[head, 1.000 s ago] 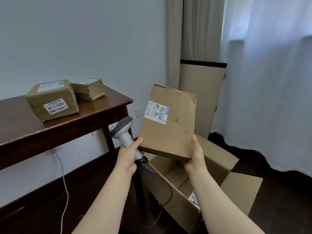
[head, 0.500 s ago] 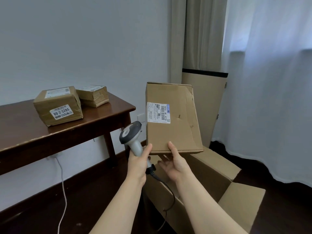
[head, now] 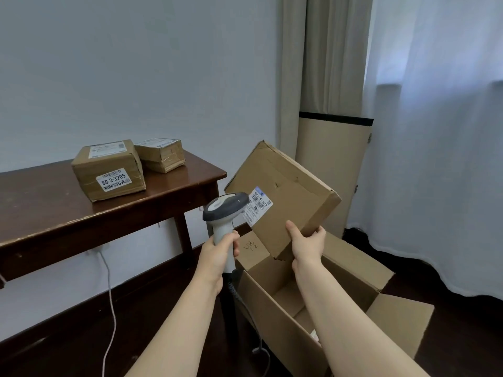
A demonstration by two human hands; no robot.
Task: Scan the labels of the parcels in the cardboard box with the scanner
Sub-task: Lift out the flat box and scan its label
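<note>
2 slim, bare forearms [head: 177, 322], with left hand [head: 219, 254] and right hand [head: 307, 244] equally bare.

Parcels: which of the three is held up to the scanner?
The flat, tilted parcel that the right hand grips by its lower edge; its label is beside the scanner in the left hand. The larger parcel and the smaller parcel lie on the table.

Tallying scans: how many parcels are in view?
3. A large parcel and a small parcel on the table; a held parcel in the right hand, by the scanner. The open box may hide more.
</note>
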